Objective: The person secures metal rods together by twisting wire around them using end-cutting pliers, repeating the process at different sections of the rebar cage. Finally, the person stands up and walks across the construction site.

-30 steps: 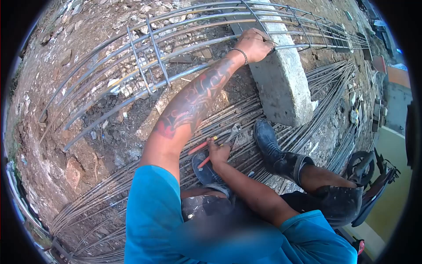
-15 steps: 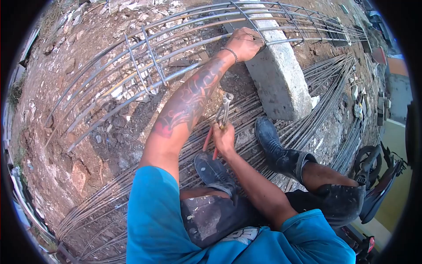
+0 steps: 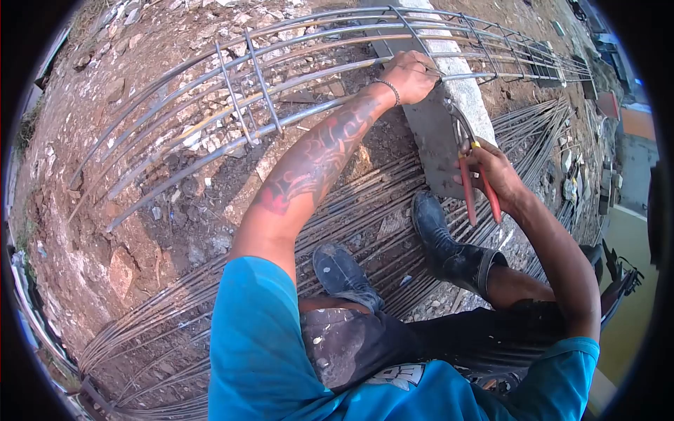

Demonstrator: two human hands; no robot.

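Evidently the cage (image 3: 262, 81) lies across the block's (image 3: 437, 151) far end, likely heavy, its long ends springy; best held where block backs it. The left hand (image 3: 408, 77) is folded round its near bar. The right hand (image 3: 497, 172) wraps the pincers' (image 3: 469, 200) parted handles, stiff, perhaps slick, above the block's right edge.

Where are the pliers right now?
In the head view, the pliers are right of centre, in the right hand, over the concrete beam, jaws pointing up just below the left hand.
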